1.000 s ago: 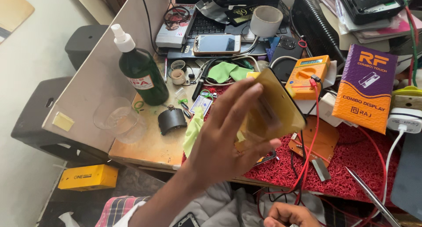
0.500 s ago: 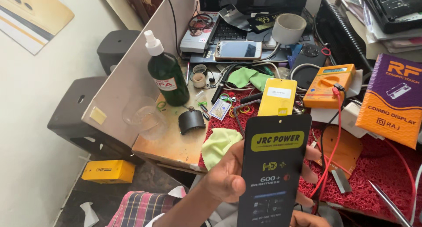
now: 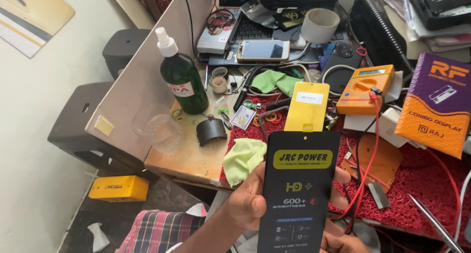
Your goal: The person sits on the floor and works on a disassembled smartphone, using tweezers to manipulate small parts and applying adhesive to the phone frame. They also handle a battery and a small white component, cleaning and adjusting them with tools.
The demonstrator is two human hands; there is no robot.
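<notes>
The left hand [image 3: 255, 204] holds a black phone display panel [image 3: 298, 191] upright, thumb on its left edge and fingertips [image 3: 339, 191] showing past its right edge. The right hand [image 3: 343, 242] sits at the panel's lower right corner. Behind the panel lie a yellow cloth [image 3: 243, 157] and a yellow flat package [image 3: 307, 107] on the red mat [image 3: 422, 204]. A green spray bottle [image 3: 182, 76] stands on the counter [image 3: 186, 160] beside a clear glass [image 3: 156, 128].

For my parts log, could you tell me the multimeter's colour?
The multimeter is orange, clearest in the head view.
</notes>
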